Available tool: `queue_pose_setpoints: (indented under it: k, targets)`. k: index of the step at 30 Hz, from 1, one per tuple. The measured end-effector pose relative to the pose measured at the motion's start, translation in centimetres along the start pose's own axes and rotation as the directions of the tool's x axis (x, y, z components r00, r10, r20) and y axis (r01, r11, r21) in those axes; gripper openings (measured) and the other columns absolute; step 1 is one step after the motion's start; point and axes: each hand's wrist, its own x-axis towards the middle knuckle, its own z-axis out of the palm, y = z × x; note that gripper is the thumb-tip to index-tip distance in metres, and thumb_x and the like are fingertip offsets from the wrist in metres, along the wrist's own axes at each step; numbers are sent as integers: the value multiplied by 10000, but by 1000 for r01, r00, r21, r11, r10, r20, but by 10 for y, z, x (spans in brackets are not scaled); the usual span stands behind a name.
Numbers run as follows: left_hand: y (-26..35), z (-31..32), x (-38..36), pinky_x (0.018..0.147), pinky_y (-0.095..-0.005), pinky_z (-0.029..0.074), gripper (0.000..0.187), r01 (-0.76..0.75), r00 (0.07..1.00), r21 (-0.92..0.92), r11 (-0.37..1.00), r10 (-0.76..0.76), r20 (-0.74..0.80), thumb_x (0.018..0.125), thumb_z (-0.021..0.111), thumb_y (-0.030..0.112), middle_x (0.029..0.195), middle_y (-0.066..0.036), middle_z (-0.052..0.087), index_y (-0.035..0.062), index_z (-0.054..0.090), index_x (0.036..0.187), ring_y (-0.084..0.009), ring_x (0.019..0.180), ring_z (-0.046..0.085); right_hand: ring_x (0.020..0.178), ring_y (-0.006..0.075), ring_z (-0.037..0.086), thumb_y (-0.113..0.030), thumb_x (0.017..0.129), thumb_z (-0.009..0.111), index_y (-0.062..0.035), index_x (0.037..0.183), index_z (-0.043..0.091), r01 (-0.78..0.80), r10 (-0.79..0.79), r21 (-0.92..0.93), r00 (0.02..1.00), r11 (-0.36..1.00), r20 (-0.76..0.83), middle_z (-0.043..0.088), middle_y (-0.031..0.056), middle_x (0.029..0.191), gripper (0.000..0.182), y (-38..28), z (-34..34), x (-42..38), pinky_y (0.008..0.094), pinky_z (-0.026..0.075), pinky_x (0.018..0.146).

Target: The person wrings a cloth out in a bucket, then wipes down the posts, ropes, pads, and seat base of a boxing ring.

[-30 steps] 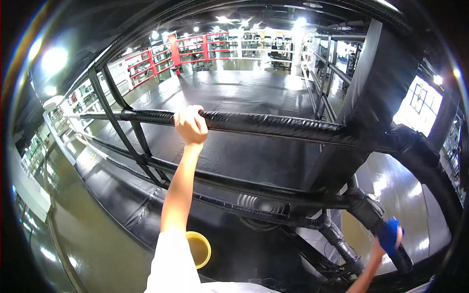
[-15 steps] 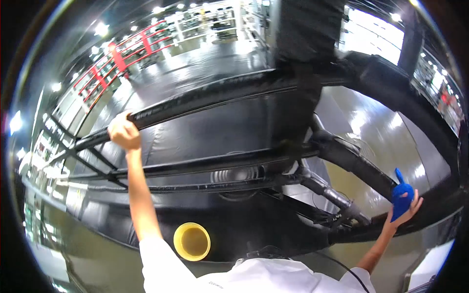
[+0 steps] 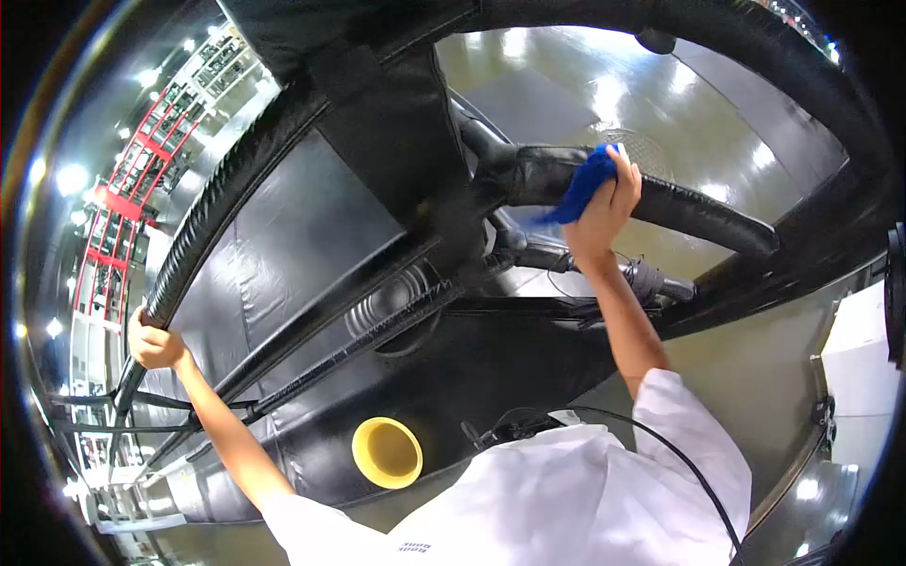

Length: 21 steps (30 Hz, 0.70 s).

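My left hand is closed around the long black padded top rope of a boxing ring, near its far left end. A blue cloth is bunched in my right hand, which rests at the black padded middle rope on the right side of the corner. Part of the cloth hangs to the left of my fingers. The black corner pad stands between my two hands.
A yellow bucket with brownish contents is below, by the ring's black side skirt. A dark cable runs over my white shirt. Red railings stand far left. White boxes are at the right.
My right hand has moved left and up with the blue cloth, from the lower end of the padded rope to nearer the corner. My view has turned right; my left hand still grips the top rope.
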Motion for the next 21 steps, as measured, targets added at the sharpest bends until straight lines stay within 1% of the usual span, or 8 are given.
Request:
queue_pose_setpoints:
  k: [1,2,4,5,7,10,15,21]
  targets:
    - [-4,-1,-1,724,-469,541,448,-21,1000,7,1000,21,-4,975,380,287,883,-95,777,127,793,904,-342,773,722,1314,421,531,-64,861,630,39,1294,560,-355,447,525,893,773,-55,546,238,1385,451,-14,28,-4,497,389,1144]
    - [-6,-1,-3,724,-470,540,449,11,1000,30,999,-11,0,973,379,288,886,-94,777,129,793,905,-344,775,722,1306,419,536,-71,831,645,56,1293,555,-451,773,870,618,200,143,547,233,1389,488,-31,50,-12,494,390,1145]
    - [-9,0,-3,723,-465,538,457,29,1000,50,998,-29,4,975,374,292,886,-90,779,137,798,898,-345,781,725,1288,406,554,-91,811,671,45,1325,549,-147,195,532,980,834,-36,571,218,1375,545,-66,49,-8,500,385,1158]
    - [-9,-1,-4,723,-465,538,457,18,1000,45,999,-18,11,975,374,292,886,-90,779,137,798,898,-345,781,725,1284,400,566,-153,801,705,43,1261,617,-61,12,313,987,948,157,613,196,1332,508,-86,57,-11,524,383,1161]
    - [-10,2,-2,726,-460,539,463,23,1000,53,998,-22,-19,976,374,292,876,-91,778,134,800,887,-347,783,726,1285,352,581,-262,758,746,20,1006,729,107,-174,334,968,937,179,662,156,1267,376,-111,89,-56,543,399,1141]
    - [-14,5,-1,723,-456,539,475,32,999,60,998,-32,-8,966,367,278,870,-101,779,133,809,876,-344,778,727,1232,319,608,-272,649,748,-23,923,752,-129,-67,576,949,807,308,669,99,1279,370,-162,62,-72,520,425,1114]
    - [-23,4,0,722,-464,546,488,39,999,96,995,-39,-8,957,358,275,885,-111,784,145,822,881,-354,790,731,1306,174,570,-298,839,660,-143,1008,766,488,-573,452,817,747,65,606,48,1457,253,-188,70,-124,420,414,1141]
    - [-48,-3,0,760,-450,557,509,-26,1000,102,994,24,18,985,338,247,915,-113,792,114,820,886,-348,826,748,1225,201,611,-228,849,643,-142,1036,722,208,-358,359,833,910,423,629,41,1421,220,-108,58,-134,420,448,1095]
